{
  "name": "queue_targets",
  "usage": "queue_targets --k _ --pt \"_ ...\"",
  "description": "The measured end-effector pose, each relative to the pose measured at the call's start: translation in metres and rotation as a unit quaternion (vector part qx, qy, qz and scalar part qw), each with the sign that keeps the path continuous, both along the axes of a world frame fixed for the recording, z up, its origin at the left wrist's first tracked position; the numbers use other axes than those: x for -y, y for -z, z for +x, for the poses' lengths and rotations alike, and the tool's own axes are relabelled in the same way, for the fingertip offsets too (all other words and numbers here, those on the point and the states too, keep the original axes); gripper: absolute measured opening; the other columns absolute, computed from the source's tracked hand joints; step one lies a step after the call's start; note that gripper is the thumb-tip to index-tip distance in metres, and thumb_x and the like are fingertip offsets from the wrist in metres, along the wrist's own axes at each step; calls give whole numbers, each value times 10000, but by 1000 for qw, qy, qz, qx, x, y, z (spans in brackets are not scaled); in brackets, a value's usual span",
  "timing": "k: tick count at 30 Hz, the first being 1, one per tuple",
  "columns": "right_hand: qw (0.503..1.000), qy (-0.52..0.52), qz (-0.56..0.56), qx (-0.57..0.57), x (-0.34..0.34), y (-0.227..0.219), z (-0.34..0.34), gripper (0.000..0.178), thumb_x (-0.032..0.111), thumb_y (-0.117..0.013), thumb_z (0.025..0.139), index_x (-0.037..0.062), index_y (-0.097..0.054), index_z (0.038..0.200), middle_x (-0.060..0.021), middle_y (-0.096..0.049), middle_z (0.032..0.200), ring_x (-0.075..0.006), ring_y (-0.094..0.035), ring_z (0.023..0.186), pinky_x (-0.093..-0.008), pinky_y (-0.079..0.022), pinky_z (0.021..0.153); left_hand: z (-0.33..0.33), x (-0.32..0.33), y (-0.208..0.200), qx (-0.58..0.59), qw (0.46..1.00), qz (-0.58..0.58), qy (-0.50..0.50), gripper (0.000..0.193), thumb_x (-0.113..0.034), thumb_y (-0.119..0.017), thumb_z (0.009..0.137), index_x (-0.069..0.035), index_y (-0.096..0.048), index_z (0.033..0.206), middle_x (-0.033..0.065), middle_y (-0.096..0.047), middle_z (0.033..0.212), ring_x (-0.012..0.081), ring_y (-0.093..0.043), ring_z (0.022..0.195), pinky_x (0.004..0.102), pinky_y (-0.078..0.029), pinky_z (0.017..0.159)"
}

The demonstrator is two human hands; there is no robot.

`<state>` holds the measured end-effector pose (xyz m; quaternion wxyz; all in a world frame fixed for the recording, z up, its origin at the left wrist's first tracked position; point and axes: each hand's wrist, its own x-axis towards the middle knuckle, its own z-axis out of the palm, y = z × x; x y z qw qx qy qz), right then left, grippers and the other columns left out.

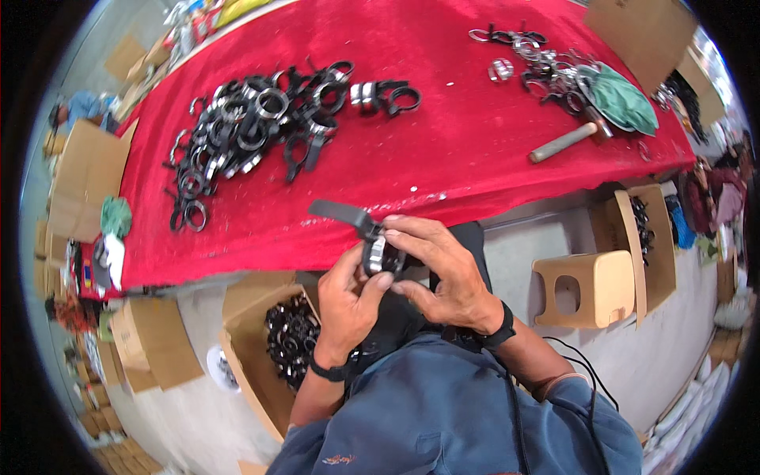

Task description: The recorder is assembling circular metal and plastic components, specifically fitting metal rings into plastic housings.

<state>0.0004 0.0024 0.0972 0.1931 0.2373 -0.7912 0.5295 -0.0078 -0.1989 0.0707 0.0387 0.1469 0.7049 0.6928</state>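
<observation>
Over the near edge of the red-covered table, both my hands hold one black ring-shaped clamp (378, 253) with a silver band and a flat black lever that sticks out to the upper left. My left hand (347, 305) grips its lower left side, thumb against the ring. My right hand (450, 277) has its fingers curled over the top and right side, with the thumb near the lower edge. The fingers hide part of the ring. Beyond them, a large pile of similar black and silver clamps (252, 131) lies on the table's left half.
The red cloth (412, 158) covers the table. Silver rings (541, 71), a green cloth (621, 99) and a hammer (564, 143) lie at right. Below stand a carton (237, 360) of black parts and a tan stool (613, 289). Another carton (661, 261) is at right.
</observation>
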Motion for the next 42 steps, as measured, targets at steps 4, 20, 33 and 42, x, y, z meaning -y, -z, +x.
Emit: queue_targets --k 4,20,33,42 --pt "973 50 -179 140 -15 17 -9 376 339 -659 1074 -4 -716 1216 -155 -692 1118 -239 -682 1052 -368 -543 921 -3 6 -9 28 995 9 95 470 -211 -721 1051 78 -609 1404 59 -689 1079 120 -606 919 291 -526 844" --pt "936 277 -214 49 11 14 -28 520 288 -579 1143 -1 -477 722 -65 -423 629 -141 -387 590 -374 -349 538 -26 -69 -4 -325 902 -186 -216 734 -542 -379 1157 42 -693 841 132 -557 671 299 -569 559 401 -406 528" --pt "906 291 -282 121 0 29 -42 547 318 -573 1145 -4 -539 704 -28 -443 596 -103 -381 602 -360 -331 522 -40 -90 -4 -322 922 -116 -184 462 -207 -558 1110 -3 -544 696 139 -458 602 341 -503 519 440 -360 506" --pt "892 333 -273 141 0 57 -67 606 411 -578 1132 5 -518 687 -38 -378 593 -113 -360 609 -414 -337 510 -60 -79 21 -238 954 -142 -116 583 -387 -459 1155 50 -650 820 139 -585 646 257 -616 553 409 -435 528"
